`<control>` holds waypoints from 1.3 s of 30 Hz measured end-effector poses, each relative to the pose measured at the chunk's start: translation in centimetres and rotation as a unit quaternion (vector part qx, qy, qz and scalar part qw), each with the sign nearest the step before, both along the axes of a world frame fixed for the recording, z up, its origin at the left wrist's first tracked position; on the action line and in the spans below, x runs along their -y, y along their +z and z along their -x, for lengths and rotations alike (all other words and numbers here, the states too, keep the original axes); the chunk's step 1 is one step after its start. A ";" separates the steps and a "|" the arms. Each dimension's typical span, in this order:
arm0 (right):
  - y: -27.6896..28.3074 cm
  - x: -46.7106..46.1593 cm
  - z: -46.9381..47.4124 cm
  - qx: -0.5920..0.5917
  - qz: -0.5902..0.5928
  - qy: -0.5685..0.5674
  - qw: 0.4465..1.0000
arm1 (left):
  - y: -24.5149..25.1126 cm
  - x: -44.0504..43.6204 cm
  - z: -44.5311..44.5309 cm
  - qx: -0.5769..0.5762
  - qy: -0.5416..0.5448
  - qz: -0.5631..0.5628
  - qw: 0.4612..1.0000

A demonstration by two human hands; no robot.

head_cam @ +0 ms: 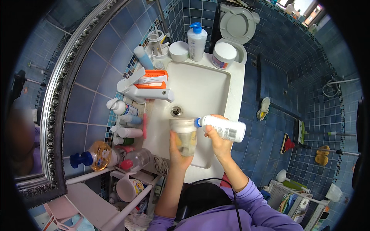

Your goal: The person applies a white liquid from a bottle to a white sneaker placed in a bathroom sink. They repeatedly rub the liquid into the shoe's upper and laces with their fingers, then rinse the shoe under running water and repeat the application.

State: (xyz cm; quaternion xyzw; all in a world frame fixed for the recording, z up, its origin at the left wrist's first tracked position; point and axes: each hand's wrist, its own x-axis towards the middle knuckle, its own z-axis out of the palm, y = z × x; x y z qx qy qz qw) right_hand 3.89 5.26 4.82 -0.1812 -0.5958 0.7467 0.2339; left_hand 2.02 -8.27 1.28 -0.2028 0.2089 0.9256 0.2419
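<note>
My left hand [181,161] grips a clear jar-like container [186,143] with a wide whitish top and a yellow pattern; it is blurred. What the container holds cannot be made out. In my right hand [221,145] is a white plastic bottle [227,128] with printed text and a barcode, lying almost level. Its blue neck end [198,122] points left at the container's top edge; whether they touch is unclear. Both are held over the white washbasin [202,86], near its front. The metal drain [175,111] lies just beyond the container.
A white faucet [147,93] reaches over the basin's left side, beside an orange tray [156,73]. Along the left ledge stand several small bottles [130,132] and a pink toothbrush [144,124]. A blue-topped pump bottle [197,43] and a white tub [224,56] stand at the far rim.
</note>
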 end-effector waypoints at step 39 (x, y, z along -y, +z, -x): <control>-3.1 4.6 1.7 -0.003 0.016 -0.116 0.993 | -4.9 4.0 -1.5 0.027 0.096 -0.226 0.969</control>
